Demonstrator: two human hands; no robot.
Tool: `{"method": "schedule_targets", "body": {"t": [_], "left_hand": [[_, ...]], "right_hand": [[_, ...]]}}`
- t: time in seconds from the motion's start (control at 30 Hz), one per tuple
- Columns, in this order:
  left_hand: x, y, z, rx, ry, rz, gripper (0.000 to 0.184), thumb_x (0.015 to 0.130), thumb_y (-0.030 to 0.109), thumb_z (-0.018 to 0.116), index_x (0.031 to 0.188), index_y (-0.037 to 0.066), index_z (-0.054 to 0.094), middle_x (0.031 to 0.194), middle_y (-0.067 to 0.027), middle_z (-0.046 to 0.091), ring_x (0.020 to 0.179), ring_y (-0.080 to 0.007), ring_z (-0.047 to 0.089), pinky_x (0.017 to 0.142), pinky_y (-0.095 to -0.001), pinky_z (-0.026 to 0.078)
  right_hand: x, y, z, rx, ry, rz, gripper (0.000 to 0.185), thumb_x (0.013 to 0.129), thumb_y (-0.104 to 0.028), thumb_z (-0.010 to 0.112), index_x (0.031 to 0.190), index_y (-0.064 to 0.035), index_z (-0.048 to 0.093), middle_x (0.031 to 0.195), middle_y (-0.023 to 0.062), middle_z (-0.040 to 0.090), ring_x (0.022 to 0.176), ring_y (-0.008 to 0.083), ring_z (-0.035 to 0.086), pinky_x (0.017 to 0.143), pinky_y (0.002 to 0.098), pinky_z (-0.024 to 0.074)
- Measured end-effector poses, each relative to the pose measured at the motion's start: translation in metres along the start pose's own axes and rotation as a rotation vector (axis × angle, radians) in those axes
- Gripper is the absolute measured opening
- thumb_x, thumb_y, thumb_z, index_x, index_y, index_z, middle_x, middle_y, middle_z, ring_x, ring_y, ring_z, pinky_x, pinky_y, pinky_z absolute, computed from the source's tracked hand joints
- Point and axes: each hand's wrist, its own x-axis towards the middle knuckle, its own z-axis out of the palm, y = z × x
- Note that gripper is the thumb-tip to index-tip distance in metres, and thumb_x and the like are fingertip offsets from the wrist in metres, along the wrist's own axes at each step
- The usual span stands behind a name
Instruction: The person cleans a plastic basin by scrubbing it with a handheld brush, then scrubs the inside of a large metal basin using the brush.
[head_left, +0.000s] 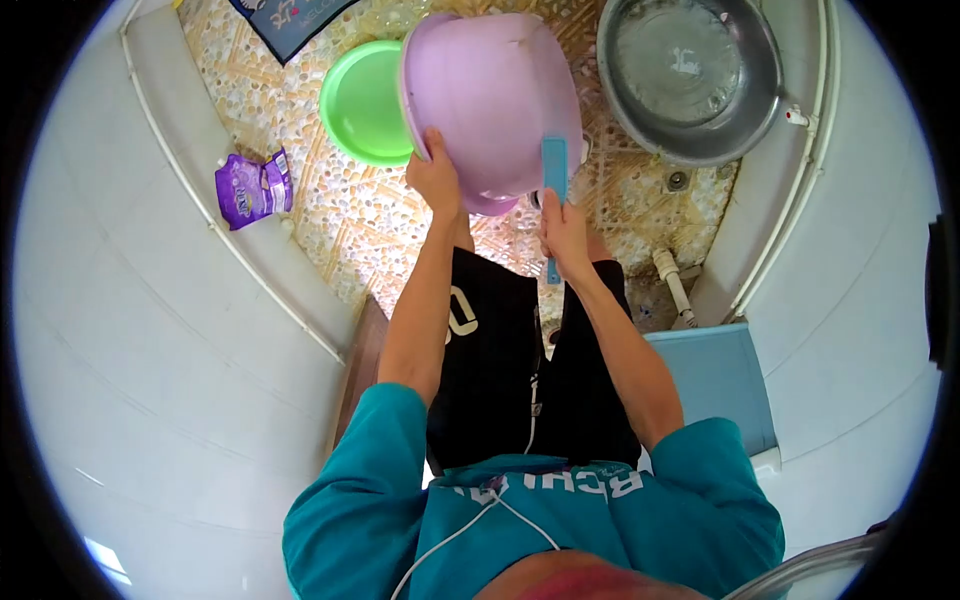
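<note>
My left hand (pixel 435 178) is closed on the rim of a pinkish-purple plastic basin (pixel 490 100), which is tipped on its side with its outer wall towards me. In my right hand (pixel 565 236) is a light-blue scrubbing brush (pixel 555 162), gripped by its handle. The brush's head lies over the lower right of the basin's outer wall; its bristles are hidden, and I cannot tell whether it presses on the wall. Just left of the basin, a bright green basin (pixel 365 105) sits on the floor, partly covered by the purple one.
A large grey metal basin (pixel 680 70) holding water stands at the upper right, near a floor drain (pixel 678 181). A purple pouch (pixel 252 188) lies by the left wall. White pipes (pixel 675 285) run along the right, above a blue panel (pixel 715 380). A dark mat (pixel 290 20) lies at the top.
</note>
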Motion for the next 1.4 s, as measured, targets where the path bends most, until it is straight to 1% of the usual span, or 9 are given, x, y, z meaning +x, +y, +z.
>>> {"method": "schedule_targets", "body": {"t": [0.23, 0.33, 0.4, 0.63, 0.97, 1.07, 1.17, 1.23, 1.4], "left_hand": [[-0.02, -0.002, 0.01, 0.018, -0.059, 0.069, 0.047, 0.095, 0.035, 0.059, 0.102, -0.01, 0.067, 0.091, -0.0222, 0.069, 0.084, -0.0282, 0.066, 0.076, -0.0388, 0.05], [-0.014, 0.01, 0.009, 0.034, -0.066, 0.063, 0.045, 0.095, 0.034, 0.059, 0.102, -0.01, 0.067, 0.092, -0.023, 0.069, 0.084, -0.0295, 0.067, 0.076, -0.0385, 0.05], [-0.011, -0.002, 0.01, 0.081, -0.102, 0.11, 0.044, 0.094, 0.033, 0.06, 0.103, -0.01, 0.066, 0.094, -0.0232, 0.069, 0.085, -0.0302, 0.067, 0.077, -0.0383, 0.05], [-0.013, -0.006, 0.031, -0.002, -0.027, 0.167, 0.044, 0.093, 0.033, 0.064, 0.106, -0.009, 0.065, 0.095, -0.0219, 0.069, 0.087, -0.0299, 0.067, 0.08, -0.038, 0.05], [-0.049, 0.002, 0.036, 0.025, -0.068, 0.193, 0.041, 0.093, 0.037, 0.062, 0.091, -0.004, 0.067, 0.071, -0.0227, 0.064, 0.066, -0.0358, 0.065, 0.063, -0.0425, 0.049], [-0.059, -0.006, 0.041, 0.112, -0.087, 0.285, 0.041, 0.093, 0.038, 0.062, 0.087, -0.003, 0.066, 0.067, -0.0211, 0.062, 0.061, -0.0368, 0.063, 0.06, -0.0434, 0.047], [-0.059, -0.011, 0.049, 0.14, -0.12, 0.338, 0.042, 0.093, 0.039, 0.062, 0.087, -0.002, 0.067, 0.066, -0.0196, 0.063, 0.059, -0.0375, 0.062, 0.058, -0.0434, 0.047], [-0.063, -0.007, 0.052, 0.098, -0.104, 0.324, 0.042, 0.093, 0.039, 0.062, 0.087, -0.002, 0.067, 0.066, -0.0203, 0.063, 0.06, -0.0377, 0.062, 0.059, -0.0433, 0.047], [-0.055, 0.008, 0.046, -0.001, -0.002, 0.27, 0.041, 0.093, 0.038, 0.062, 0.088, -0.002, 0.067, 0.067, -0.0216, 0.062, 0.063, -0.0377, 0.063, 0.06, -0.043, 0.047]], "right_hand": [[0.019, -0.029, 0.004, -0.318, 0.018, -0.122, 0.047, 0.099, -0.034, 0.051, 0.073, 0.0049, 0.058, 0.057, 0.0128, 0.055, 0.05, 0.0179, 0.053, 0.048, 0.0381, 0.0403], [0.028, 0.026, 0.007, -0.478, 0.213, -0.768, 0.045, 0.1, -0.034, 0.05, 0.066, -0.0052, 0.05, 0.052, 0.0009, 0.047, 0.043, 0.0083, 0.04, 0.039, 0.0306, 0.0277], [0.017, 0.027, 0.006, -0.328, 0.125, -0.412, 0.045, 0.099, -0.034, 0.051, 0.085, 0.0078, 0.06, 0.055, 0.0223, 0.052, 0.049, 0.0279, 0.056, 0.052, 0.044, 0.0415], [0.021, -0.076, 0.01, 0.256, -0.055, 0.08, 0.039, 0.1, -0.034, 0.051, 0.07, -0.0088, 0.047, 0.047, -0.0018, 0.037, 0.035, 0.0091, 0.034, 0.035, 0.0278, 0.0235], [0.031, -0.063, -0.007, -0.069, -0.052, -0.139, 0.041, 0.101, -0.038, 0.049, 0.072, -0.0092, 0.047, 0.051, -0.0029, 0.038, 0.037, 0.0073, 0.034, 0.036, 0.028, 0.0238], [0.032, -0.064, -0.008, 0.231, -0.062, 0.057, 0.04, 0.101, -0.038, 0.049, 0.073, -0.0096, 0.047, 0.052, -0.0032, 0.038, 0.038, 0.0071, 0.034, 0.035, 0.0272, 0.024], [-0.003, -0.027, -0.015, -0.225, 0.03, -0.311, 0.038, 0.1, -0.036, 0.05, 0.075, -0.0082, 0.047, 0.054, -0.0017, 0.041, 0.04, 0.0075, 0.035, 0.037, 0.026, 0.0252], [-0.021, -0.012, -0.016, 0.119, -0.166, 0.245, 0.039, 0.101, -0.037, 0.049, 0.073, -0.0088, 0.046, 0.054, -0.0016, 0.042, 0.04, 0.0081, 0.034, 0.037, 0.0258, 0.0238], [0.04, -0.052, -0.016, -0.047, -0.192, 0.076, 0.044, 0.099, -0.041, 0.05, 0.069, -0.0099, 0.046, 0.052, -0.0039, 0.036, 0.038, 0.0072, 0.032, 0.036, 0.0275, 0.0242]]}}
